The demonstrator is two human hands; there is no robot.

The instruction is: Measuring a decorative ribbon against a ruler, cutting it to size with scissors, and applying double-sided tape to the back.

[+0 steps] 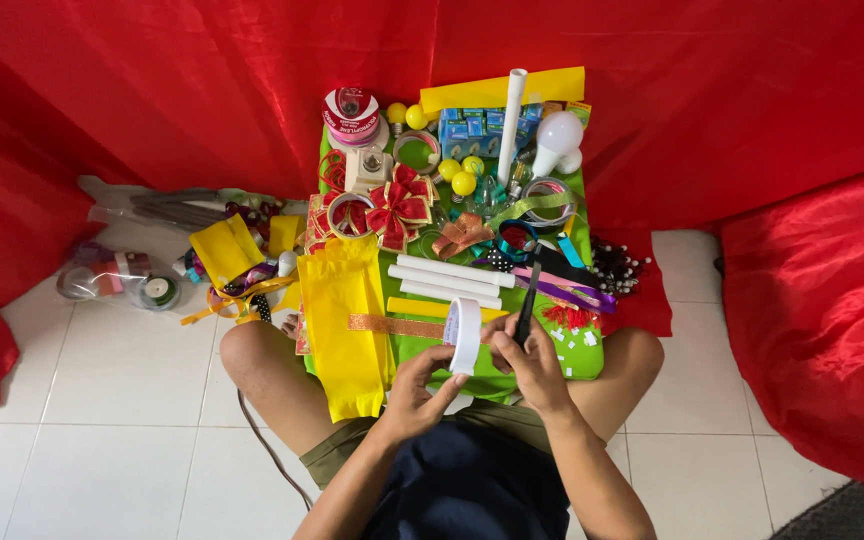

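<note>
Red cloth is draped behind a green desk (582,352) crowded with ribbons. At its near edge a white tape roll (464,334) is held upright by the left hand (414,388), fingers curled around its rim. Black scissors (527,304) are gripped in the right hand (532,368), fingers closed, blades pointed away.

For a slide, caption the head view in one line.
Seated person's left hand and right hand hold a white tape roll over a green craft board.

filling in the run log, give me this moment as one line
left hand: holds white tape roll | right hand: at roll, black scissors | green board on lap
</note>
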